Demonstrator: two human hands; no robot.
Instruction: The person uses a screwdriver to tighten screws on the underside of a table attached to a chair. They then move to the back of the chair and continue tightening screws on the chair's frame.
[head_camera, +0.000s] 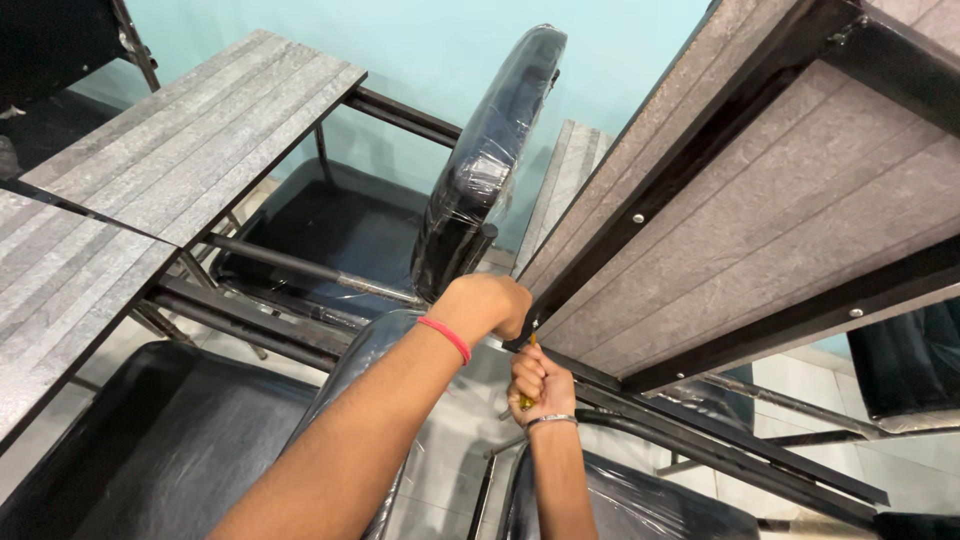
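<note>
The screwdriver (527, 372) stands near the lower centre of the view, at the lower edge of the tilted desk panel (760, 200). Only a short length of its yellow handle shows, above and below the fist that holds it; the tip is hidden, so contact with a screw cannot be confirmed.

The right hand (540, 385) is closed in a fist around the screwdriver handle, knuckles toward the camera. A metal bangle (552, 421) sits on that wrist.

The left hand (490, 305) lies just above and to the left of the right hand. Its fingers are curled shut against the lower edge of the panel; what they grip, if anything, is hidden. A red band (445, 338) circles the left wrist.

The panel is grey with a wood-grain finish and rests tilted, underside toward the camera. A black metal frame (690, 150) crosses it, fastened with silver screws (637, 217).

Behind the hands stands a black chair back (480, 170) wrapped in clear plastic. More black seats (150, 450) lie below. To the left, other grey desk tops (190, 140) sit level on black frames. The wall (400, 40) beyond is pale blue-green.
</note>
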